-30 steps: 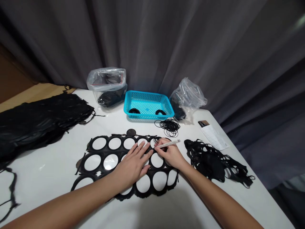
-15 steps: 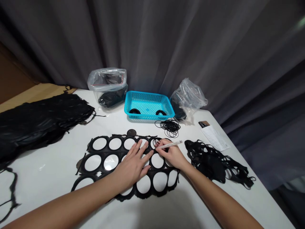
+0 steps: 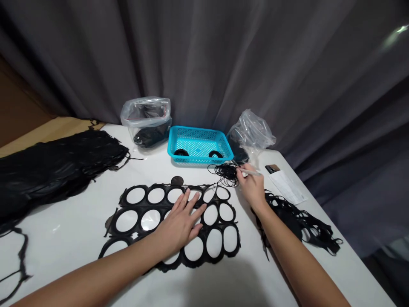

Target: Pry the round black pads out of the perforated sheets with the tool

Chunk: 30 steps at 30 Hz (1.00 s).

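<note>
My left hand (image 3: 184, 216) lies flat with spread fingers on a black rubber-like sheet (image 3: 140, 207) that has rows of large round holes. My right hand (image 3: 252, 190) pinches a slim, white, pen-like tool (image 3: 251, 172); its exact kind is unclear. The fingertips are at the right edge of a loose pile of thin black rings (image 3: 226, 171), just beyond the sheet's far right corner. A thin dark strand shows between the sheet and this pile. A small dark disc (image 3: 177, 181) rests at the sheet's far edge.
A blue basket (image 3: 200, 159) holds black rings (image 3: 181, 152). Clear plastic bags (image 3: 146, 113) with black contents flank it. A black stack (image 3: 57, 166) lies left; black scraps (image 3: 297, 219), a paper slip (image 3: 287, 186) and a phone (image 3: 272, 169) lie right.
My right hand has moved from the sheet's far right part, up and right to the thin ring pile, with the white tool still in it. My left hand stays on the sheet.
</note>
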Available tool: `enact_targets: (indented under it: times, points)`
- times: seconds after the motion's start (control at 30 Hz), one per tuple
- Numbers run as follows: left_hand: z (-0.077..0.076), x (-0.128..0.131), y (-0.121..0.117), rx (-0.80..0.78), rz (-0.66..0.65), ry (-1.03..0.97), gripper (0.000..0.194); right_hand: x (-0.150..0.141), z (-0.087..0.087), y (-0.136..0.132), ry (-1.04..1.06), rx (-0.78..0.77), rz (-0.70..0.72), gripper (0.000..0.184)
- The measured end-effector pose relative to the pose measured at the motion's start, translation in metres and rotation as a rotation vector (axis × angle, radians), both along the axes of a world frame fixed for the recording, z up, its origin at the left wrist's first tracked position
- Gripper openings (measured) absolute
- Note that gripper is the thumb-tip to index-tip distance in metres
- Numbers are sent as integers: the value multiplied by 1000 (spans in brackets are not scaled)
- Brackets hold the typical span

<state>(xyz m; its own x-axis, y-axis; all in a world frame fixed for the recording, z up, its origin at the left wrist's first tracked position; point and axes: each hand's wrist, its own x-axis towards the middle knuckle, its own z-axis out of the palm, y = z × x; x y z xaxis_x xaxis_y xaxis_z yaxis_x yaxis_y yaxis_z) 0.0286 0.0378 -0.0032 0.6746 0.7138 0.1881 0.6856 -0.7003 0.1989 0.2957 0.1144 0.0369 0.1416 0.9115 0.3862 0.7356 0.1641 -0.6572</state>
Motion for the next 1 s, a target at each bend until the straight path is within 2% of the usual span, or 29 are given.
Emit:
enact_targets:
  times: [0.07, 0.17, 0.27, 0.33, 0.43, 0.53, 0.63, 0.7, 0.87, 0.93, 1.0]
  points:
    - [1, 0, 1, -3, -5, -2, 52, -4, 4, 5, 305, -201, 35, 19]
    - [3, 0, 2, -4, -1, -7, 51, -25, 4, 1, 710, -543, 258, 26]
    - [7, -1, 4, -8, -7, 1, 52, -43, 2, -7, 1036, -829, 469, 31]
    - [9, -1, 4, -12, -18, -2, 52, -45, 1, -9, 1192, -944, 546, 32]
    - [11, -1, 4, -9, -17, -1, 52, -37, 2, -3, 1333, -917, 544, 27]
    - [14, 1, 3, 2, -6, 35, 52, -26, 4, 13, 1444, -631, 359, 20]
    - [18, -1, 2, 26, -12, 79, 53, -27, 5, 24, 1414, -375, 179, 26]
    - [19, -6, 1, 49, -24, 93, 57, -40, 1, 21, 1294, -344, 180, 29]
    - [11, -34, -9, 114, 1, 18, 54, -82, -13, -20, 705, -510, 496, 16]
    - [7, -43, -13, 112, -3, 6, 53, -92, -15, -33, 470, -480, 579, 10]
    - [5, -48, -15, 100, -10, 16, 53, -96, -15, -40, 328, -427, 605, 7]
